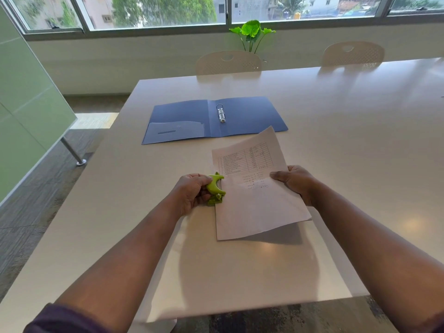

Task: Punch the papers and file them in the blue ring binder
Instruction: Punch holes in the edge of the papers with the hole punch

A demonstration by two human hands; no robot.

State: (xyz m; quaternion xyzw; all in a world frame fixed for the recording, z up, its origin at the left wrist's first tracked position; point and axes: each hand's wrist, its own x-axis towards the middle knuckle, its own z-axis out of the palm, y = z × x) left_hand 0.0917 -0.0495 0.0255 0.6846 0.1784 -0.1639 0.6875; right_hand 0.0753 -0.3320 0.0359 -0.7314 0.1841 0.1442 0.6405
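At a white table (312, 111), a person's left hand (189, 192) curls its fingers round one green hole punch (216, 188), while the right hand (296, 180) pinches the papers' (254, 198) right edge, their left edge in the punch. Beyond the papers lies one open blue ring binder (245, 114), two chairs (228, 62) behind it. The papers' printed table is unreadable.

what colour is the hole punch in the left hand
Lime green. The hole punch shows best in the head view, at the paper's left edge.
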